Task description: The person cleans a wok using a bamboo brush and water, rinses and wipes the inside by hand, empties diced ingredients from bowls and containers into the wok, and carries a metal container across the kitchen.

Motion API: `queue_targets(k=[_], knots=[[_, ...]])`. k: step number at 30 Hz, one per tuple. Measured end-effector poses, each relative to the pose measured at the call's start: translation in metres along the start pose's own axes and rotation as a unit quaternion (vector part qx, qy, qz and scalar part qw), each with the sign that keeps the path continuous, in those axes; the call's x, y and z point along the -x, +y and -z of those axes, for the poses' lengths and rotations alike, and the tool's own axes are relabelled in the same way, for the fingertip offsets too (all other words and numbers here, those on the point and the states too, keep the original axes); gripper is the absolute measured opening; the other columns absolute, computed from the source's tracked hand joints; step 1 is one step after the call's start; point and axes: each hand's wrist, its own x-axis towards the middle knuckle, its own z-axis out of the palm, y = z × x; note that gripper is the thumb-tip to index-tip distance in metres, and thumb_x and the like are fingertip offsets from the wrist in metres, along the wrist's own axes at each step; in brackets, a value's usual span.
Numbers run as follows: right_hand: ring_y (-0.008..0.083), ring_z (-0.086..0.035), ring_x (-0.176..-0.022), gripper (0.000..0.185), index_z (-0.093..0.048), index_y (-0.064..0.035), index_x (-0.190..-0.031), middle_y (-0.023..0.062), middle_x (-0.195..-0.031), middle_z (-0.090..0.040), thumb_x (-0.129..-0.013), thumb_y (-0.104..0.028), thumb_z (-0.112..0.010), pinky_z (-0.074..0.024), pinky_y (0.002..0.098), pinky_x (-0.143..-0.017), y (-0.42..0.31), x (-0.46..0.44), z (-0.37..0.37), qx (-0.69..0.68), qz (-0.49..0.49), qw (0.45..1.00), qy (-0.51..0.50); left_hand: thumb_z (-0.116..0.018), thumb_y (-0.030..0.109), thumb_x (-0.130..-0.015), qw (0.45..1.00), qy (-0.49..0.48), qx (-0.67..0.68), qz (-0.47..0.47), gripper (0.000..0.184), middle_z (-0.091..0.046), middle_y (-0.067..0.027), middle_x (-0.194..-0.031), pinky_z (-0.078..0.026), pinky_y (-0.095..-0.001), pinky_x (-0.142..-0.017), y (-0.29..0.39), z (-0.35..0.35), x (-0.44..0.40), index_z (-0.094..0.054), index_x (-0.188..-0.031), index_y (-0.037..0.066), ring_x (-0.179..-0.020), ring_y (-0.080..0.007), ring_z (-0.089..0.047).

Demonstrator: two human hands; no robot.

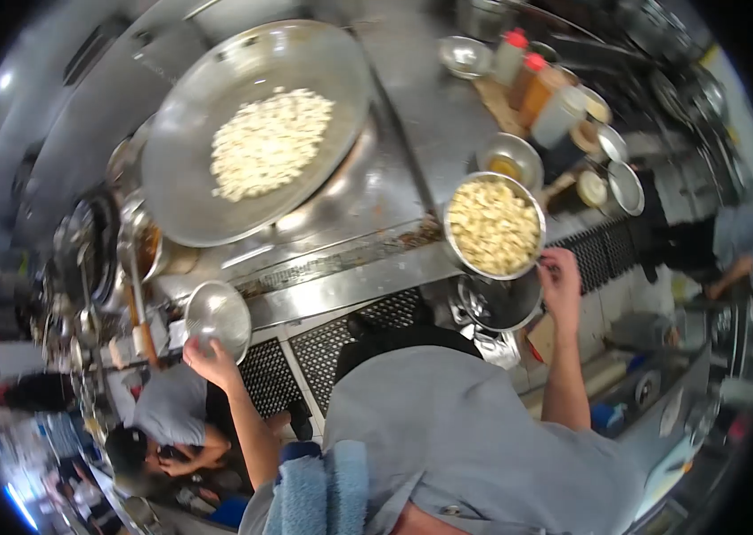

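My right hand grips the rim of a round metal bowl heaped with pale yellow chunks of food. My left hand is at the near edge of a round metal strainer, its fingers closed over the rim. At the upper left a large wok sits tilted on the stove, with a layer of pale, whitish pieces spread inside it. Below the filled bowl is a dark pan, partly hidden by it.
Squeeze bottles and small metal bowls stand at the upper right. A pot with a ladle is left of the wok. One person bends at the lower left; another stands far right. Black perforated mats cover the floor.
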Motion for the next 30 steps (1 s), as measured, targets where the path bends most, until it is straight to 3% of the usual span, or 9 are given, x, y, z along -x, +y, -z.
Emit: queue_targets(k=[7, 10, 13, 16, 21, 25, 26, 27, 30], knots=[[0.0333, -0.061, -0.107, 0.049, -0.060, -0.0040, -0.103, 0.0192, -0.127, -0.056, -0.063, -0.008, -0.088, -0.0527, 0.0365, -0.086, 0.009, -0.001, -0.020, 0.010, 0.015, 0.999, -0.047, -0.063, 0.014, -0.097, 0.734, -0.578, 0.346, -0.086, 0.021, -0.068, -0.0083, -0.103, -0.052, -0.0294, -0.082, 0.261, -0.097, 0.088, -0.063, -0.113, 0.001, -0.094, -0.0140, -0.064], [0.0397, -0.059, -0.109, 0.051, -0.057, -0.0027, -0.096, 0.0229, -0.125, -0.057, -0.059, -0.013, -0.091, -0.0499, 0.0410, -0.093, 0.016, -0.004, -0.022, 0.011, 0.038, 0.999, -0.036, -0.068, 0.022, -0.093, 0.717, -0.542, 0.413, -0.148, 0.025, -0.067, -0.0054, -0.093, -0.050, -0.0271, -0.077, 0.337, -0.132, 0.121, -0.064, -0.102, -0.001, -0.087, -0.0107, -0.061], [0.0418, -0.059, -0.109, 0.052, -0.054, -0.0024, -0.090, 0.0248, -0.121, -0.058, -0.056, -0.014, -0.092, -0.0486, 0.0414, -0.093, 0.013, -0.008, -0.026, 0.032, 0.069, 0.997, -0.025, -0.069, 0.016, -0.089, 0.691, -0.623, 0.363, -0.055, 0.016, -0.064, -0.0040, -0.085, -0.047, -0.0259, -0.071, 0.360, -0.174, 0.125, -0.060, -0.090, 0.002, -0.078, -0.0086, -0.056], [0.0260, -0.061, -0.092, 0.050, -0.053, -0.0031, -0.090, 0.0144, -0.118, -0.058, -0.057, -0.011, -0.091, -0.0508, 0.0322, -0.077, 0.014, -0.013, -0.033, 0.039, 0.128, 0.991, -0.006, -0.065, 0.006, -0.084, 0.635, -0.659, 0.403, -0.012, 0.010, -0.059, -0.0011, -0.080, -0.044, -0.0241, -0.067, 0.362, -0.184, 0.124, -0.055, -0.081, 0.005, -0.072, -0.0074, -0.051], [0.0367, -0.062, -0.095, 0.049, -0.053, -0.0019, -0.078, 0.0232, -0.108, -0.063, -0.054, -0.019, -0.092, -0.0504, 0.0383, -0.085, -0.031, -0.026, -0.025, 0.025, 0.180, 0.983, 0.028, -0.065, 0.002, -0.084, 0.552, -0.633, 0.527, 0.129, 0.016, -0.054, 0.0039, -0.077, -0.043, -0.0238, -0.071, 0.356, -0.151, 0.107, -0.052, -0.077, 0.010, -0.075, -0.0067, -0.051], [0.0212, -0.061, -0.095, 0.057, -0.054, -0.0038, -0.084, 0.0152, -0.111, -0.064, -0.056, -0.033, -0.094, -0.0488, 0.0339, -0.084, -0.097, -0.054, 0.002, -0.092, 0.164, 0.982, -0.012, -0.071, 0.011, -0.089, 0.520, -0.554, 0.650, 0.012, 0.020, -0.056, -0.0122, -0.124, -0.040, -0.0293, -0.097, 0.363, -0.073, 0.040, -0.053, -0.079, 0.010, -0.116, -0.0157, -0.051], [0.0182, -0.059, -0.093, 0.059, -0.054, -0.0044, -0.087, 0.0109, -0.109, -0.062, -0.056, -0.036, -0.094, -0.0476, 0.0325, -0.084, -0.114, -0.067, 0.008, -0.117, 0.191, 0.974, -0.018, -0.073, 0.014, -0.090, 0.526, -0.501, 0.684, -0.062, 0.021, -0.048, -0.0186, -0.144, -0.037, -0.0326, -0.106, 0.363, -0.059, 0.023, -0.054, -0.080, 0.009, -0.133, -0.0198, -0.044], [0.0164, -0.055, -0.092, 0.062, -0.053, -0.0051, -0.089, 0.0076, -0.105, -0.058, -0.056, -0.038, -0.094, -0.0450, 0.0299, -0.084, -0.138, -0.081, 0.008, -0.157, 0.205, 0.966, -0.012, -0.075, 0.014, -0.088, 0.525, -0.528, 0.655, -0.129, 0.020, -0.014, -0.0223, -0.163, -0.024, -0.0381, -0.115, 0.357, -0.043, -0.007, -0.056, -0.083, 0.008, -0.149, -0.0246, -0.020], [0.0127, -0.047, -0.090, 0.063, -0.050, -0.0063, -0.094, 0.0025, -0.099, -0.049, -0.059, -0.038, -0.091, -0.0384, 0.0241, -0.084, -0.209, -0.125, 0.005, -0.226, 0.212, 0.950, -0.050, -0.083, 0.017, -0.080, 0.512, -0.441, 0.719, -0.161, 0.047, -0.021, -0.0194, -0.160, -0.022, -0.0429, -0.116, 0.344, -0.032, -0.064, -0.051, -0.113, 0.010, -0.147, -0.0250, -0.022]])
